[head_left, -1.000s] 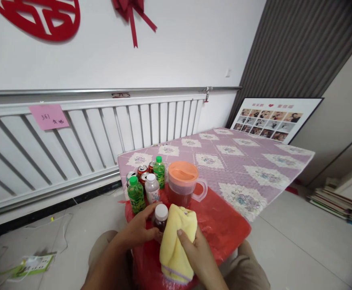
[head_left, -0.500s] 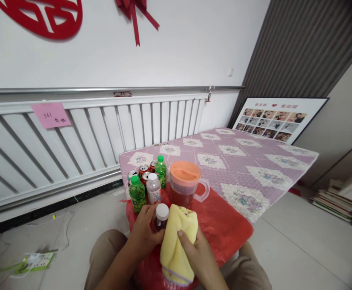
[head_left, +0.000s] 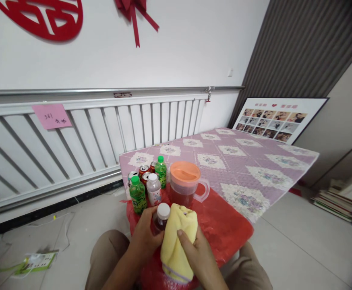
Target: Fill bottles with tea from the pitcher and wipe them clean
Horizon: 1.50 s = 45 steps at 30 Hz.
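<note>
My left hand [head_left: 148, 230] is wrapped round a clear bottle [head_left: 162, 217] with a white cap and dark liquid inside. A yellow cloth [head_left: 178, 241] is gripped in my right hand [head_left: 197, 246], thumb on top, its left side pressed against the bottle. Just behind them stands a clear plastic pitcher [head_left: 180, 197] with an orange lid and dark liquid. A white-capped bottle [head_left: 154, 191] and a green-capped bottle [head_left: 138, 195] stand beyond my left hand. The lower part of the held bottle is hidden by my hand and the cloth.
Another green bottle [head_left: 161, 172] and several drink cans [head_left: 143, 170] are grouped at the back left of the red plastic cover [head_left: 224, 225]. Behind lies a bed with a purple quilt [head_left: 209, 160]. A white radiator [head_left: 103, 133] runs along the wall. A power strip [head_left: 38, 262] lies on the floor.
Both hands keep their hold. The bottle and the cloth have shifted very slightly to the right; the other items stay where they were.
</note>
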Motion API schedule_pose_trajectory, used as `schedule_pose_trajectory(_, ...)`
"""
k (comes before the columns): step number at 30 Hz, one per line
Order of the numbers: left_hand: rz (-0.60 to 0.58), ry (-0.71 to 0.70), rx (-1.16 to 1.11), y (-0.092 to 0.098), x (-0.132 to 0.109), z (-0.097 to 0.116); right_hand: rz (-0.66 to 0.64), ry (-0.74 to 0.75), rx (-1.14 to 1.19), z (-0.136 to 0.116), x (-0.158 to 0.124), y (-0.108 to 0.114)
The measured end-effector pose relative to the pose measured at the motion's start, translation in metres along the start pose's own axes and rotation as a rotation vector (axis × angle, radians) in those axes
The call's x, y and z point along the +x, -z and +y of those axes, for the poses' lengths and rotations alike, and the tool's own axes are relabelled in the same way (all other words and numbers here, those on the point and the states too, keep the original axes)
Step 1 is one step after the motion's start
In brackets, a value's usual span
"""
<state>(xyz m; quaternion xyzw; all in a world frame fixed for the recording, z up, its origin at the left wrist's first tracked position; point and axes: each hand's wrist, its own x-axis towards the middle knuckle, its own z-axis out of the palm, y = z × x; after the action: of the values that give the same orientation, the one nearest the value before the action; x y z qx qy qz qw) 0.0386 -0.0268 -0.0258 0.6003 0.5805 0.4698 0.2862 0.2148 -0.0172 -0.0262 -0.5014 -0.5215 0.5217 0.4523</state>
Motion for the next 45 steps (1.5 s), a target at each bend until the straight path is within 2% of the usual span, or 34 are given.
schedule_pose_trajectory(2,0.027,0.013,0.034,-0.002,-0.001,0.004,0.007,0.0,-0.027,0.001,0.0,0.002)
schedule_pose_trajectory(4,0.002,0.016,0.023,0.0,0.001,0.005,-0.001,0.001,-0.025,0.001,0.001,0.003)
schedule_pose_trajectory(6,-0.073,0.011,-0.041,0.006,0.004,0.002,-0.016,-0.004,0.014,0.002,0.001,0.003)
schedule_pose_trajectory(10,-0.301,0.011,-0.22,0.02,0.015,-0.007,-0.021,-0.007,0.026,0.003,0.0,0.002)
schedule_pose_trajectory(15,-0.42,0.014,-0.278,0.028,0.025,-0.005,-0.008,0.009,-0.008,0.004,0.002,0.003)
schedule_pose_trajectory(19,-0.354,-0.002,-0.214,0.024,0.022,-0.003,0.007,0.009,-0.005,0.004,0.002,0.004)
schedule_pose_trajectory(29,0.012,-0.114,0.019,0.002,0.008,-0.001,-0.021,0.006,0.047,0.006,0.001,-0.003)
schedule_pose_trajectory(33,0.134,-0.085,0.092,-0.003,0.005,0.0,-0.023,0.016,0.055,0.008,0.002,-0.003)
schedule_pose_trajectory(35,0.112,-0.071,0.066,-0.002,0.005,0.0,-0.034,0.01,0.051,0.007,0.002,-0.002)
schedule_pose_trajectory(39,-0.108,-0.017,-0.135,0.005,0.006,-0.002,-0.04,-0.001,0.044,0.006,0.0,0.0)
schedule_pose_trajectory(41,-0.176,0.012,-0.192,0.009,0.006,-0.004,-0.047,-0.002,0.05,0.005,0.0,-0.001)
schedule_pose_trajectory(45,-0.084,0.023,-0.132,0.005,0.003,-0.007,-0.044,0.017,0.054,0.01,0.0,-0.003)
